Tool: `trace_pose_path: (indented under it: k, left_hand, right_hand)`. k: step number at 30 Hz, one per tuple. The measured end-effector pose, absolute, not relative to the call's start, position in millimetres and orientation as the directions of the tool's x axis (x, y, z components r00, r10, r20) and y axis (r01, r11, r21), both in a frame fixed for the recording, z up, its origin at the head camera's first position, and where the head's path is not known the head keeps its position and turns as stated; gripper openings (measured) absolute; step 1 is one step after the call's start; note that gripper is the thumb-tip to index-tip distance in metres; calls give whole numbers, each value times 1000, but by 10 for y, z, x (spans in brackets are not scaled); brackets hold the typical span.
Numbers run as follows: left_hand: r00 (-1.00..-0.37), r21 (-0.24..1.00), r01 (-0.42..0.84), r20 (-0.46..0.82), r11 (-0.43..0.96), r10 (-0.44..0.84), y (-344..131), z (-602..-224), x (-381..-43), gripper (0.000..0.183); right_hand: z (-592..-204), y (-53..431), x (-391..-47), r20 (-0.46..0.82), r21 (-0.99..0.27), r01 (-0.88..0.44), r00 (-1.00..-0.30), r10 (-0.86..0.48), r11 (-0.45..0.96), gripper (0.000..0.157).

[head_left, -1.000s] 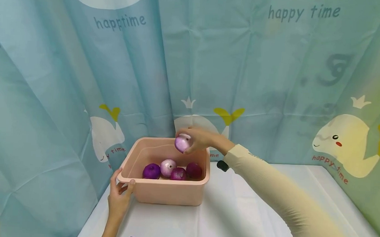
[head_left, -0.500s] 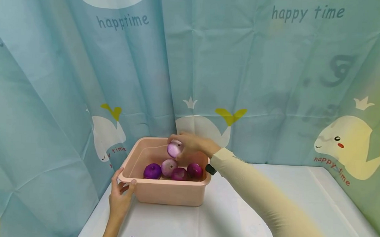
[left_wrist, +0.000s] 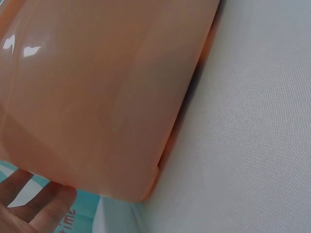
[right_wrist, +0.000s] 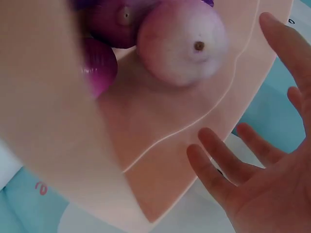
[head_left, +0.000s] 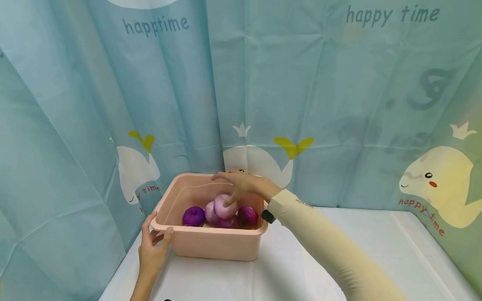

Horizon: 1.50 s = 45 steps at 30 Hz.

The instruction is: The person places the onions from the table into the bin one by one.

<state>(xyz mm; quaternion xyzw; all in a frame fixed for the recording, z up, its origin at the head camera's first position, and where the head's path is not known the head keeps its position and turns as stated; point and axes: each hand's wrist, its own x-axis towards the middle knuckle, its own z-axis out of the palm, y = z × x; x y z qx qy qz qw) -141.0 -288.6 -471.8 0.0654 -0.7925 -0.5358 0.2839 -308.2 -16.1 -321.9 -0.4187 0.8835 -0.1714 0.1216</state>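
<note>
A pink plastic tub [head_left: 214, 246] stands on the table with several purple onions inside. My left hand [head_left: 151, 252] grips its front left corner, thumb on the front and fingers around the side; in the left wrist view the fingertips [left_wrist: 56, 201] show at the tub's wall. Above the tub's back right part, my right hand [head_left: 243, 183] is spread with nothing in its grasp. Just below it, a pale purple onion [head_left: 225, 207] overlaps the others in the head view. The right wrist view shows a pale onion [right_wrist: 182, 43] apart from the open fingers [right_wrist: 214, 167].
A deep violet onion [head_left: 193, 216] lies at the left inside the tub and a magenta onion [head_left: 247, 216] at the right. A blue curtain [head_left: 329, 82] with whale prints hangs behind and along the sides. White cloth [head_left: 300, 265] covers the table.
My right hand moved left and down over the tub with the pale onion, then let it go; the onion has dropped onto the others. My left hand keeps its grip on the tub corner.
</note>
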Motion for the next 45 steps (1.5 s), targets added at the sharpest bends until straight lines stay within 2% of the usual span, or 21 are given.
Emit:
trace_pose_path:
  k: [3,9,15,22,32,38,45]
  left_hand:
    - [-835,888,191,371,419,-405,-2888,-4701,-1437,70]
    - [-858,900,145,322,411,-400,-2896,-4688,-1441,69]
    - [-853,898,146,327,415,-407,-2939,-4710,-1456,68]
    - [-859,894,146,327,423,-394,-2961,-4728,-1509,68]
    - [-879,911,136,293,389,-377,-2932,-4717,-1493,70]
    - [-880,908,106,275,406,-386,-2932,-4730,-1458,69]
    - [-891,904,119,280,411,-358,-2943,-4674,-1462,70]
  right_hand:
    - [-3207,-114,-3098,-65,-404,-701,-619,-782,588,85]
    - [-3219,1,-3077,-36,-426,-702,-617,-786,571,88]
    - [-3234,171,-3017,33,-365,-746,-609,-793,558,92]
    - [-3244,630,-2919,107,-286,-729,-669,-735,622,92]
    - [-3444,1620,-2756,254,-248,-644,-764,-593,723,95]
    - [-3553,2156,-2658,274,-205,-545,-829,-487,813,95]
    - [-3562,2500,-2580,236,-189,-469,-874,-424,863,95]
